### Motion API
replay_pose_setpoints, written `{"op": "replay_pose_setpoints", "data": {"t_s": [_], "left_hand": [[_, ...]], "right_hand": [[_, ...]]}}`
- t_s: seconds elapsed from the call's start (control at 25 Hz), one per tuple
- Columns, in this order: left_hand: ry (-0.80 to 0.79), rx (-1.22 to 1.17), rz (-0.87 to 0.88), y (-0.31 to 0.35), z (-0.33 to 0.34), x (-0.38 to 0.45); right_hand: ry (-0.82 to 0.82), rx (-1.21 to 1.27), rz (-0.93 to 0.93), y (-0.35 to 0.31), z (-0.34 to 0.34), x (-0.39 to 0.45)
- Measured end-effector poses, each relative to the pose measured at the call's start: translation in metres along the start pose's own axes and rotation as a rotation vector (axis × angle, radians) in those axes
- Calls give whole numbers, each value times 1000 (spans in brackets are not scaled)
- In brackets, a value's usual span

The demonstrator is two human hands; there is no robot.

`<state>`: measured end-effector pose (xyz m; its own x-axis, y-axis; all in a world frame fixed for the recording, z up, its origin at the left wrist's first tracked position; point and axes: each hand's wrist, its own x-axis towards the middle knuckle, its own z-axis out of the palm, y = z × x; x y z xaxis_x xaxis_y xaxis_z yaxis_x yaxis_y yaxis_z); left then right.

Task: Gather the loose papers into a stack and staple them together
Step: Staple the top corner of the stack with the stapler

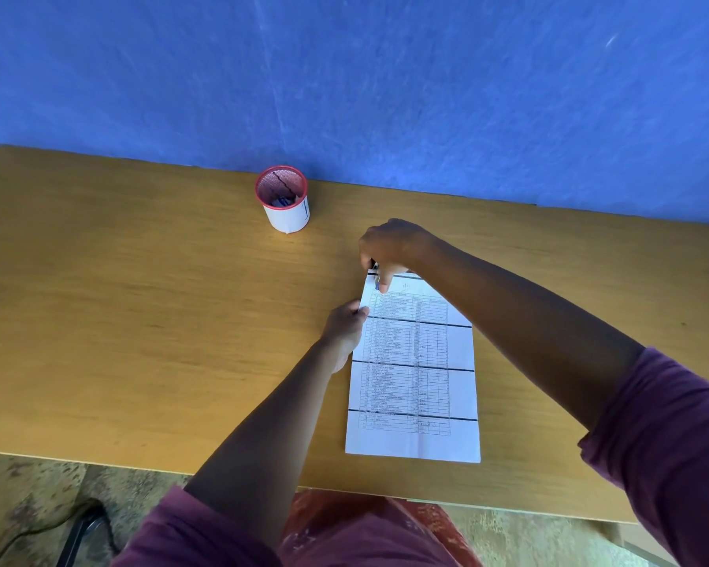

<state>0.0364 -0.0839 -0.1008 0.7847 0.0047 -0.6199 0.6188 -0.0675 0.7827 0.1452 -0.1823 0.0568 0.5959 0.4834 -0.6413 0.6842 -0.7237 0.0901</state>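
Note:
A stack of white printed papers (416, 378) lies flat on the wooden table (140, 321), its long side running away from me. My left hand (344, 333) rests on the stack's left edge, with fingertips on the paper. My right hand (393, 249) is closed over a small stapler (376, 280) at the far left corner of the stack. Only a dark and blue bit of the stapler shows under the fingers; the rest is hidden by the hand.
A red-rimmed mesh pen cup (284, 200) with a white wrap stands at the back of the table near the blue wall (385, 75). The table's front edge (99, 460) runs close to my body. A dark cable (78, 525) lies on the floor below.

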Motion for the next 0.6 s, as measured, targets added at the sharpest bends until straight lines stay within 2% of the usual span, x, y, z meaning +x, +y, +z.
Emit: {"op": "replay_pose_setpoints", "data": {"t_s": [0.6], "left_hand": [[-10,61,6,2,-1,-4]], "right_hand": [[-5,15,-4,1,2,1]]}}
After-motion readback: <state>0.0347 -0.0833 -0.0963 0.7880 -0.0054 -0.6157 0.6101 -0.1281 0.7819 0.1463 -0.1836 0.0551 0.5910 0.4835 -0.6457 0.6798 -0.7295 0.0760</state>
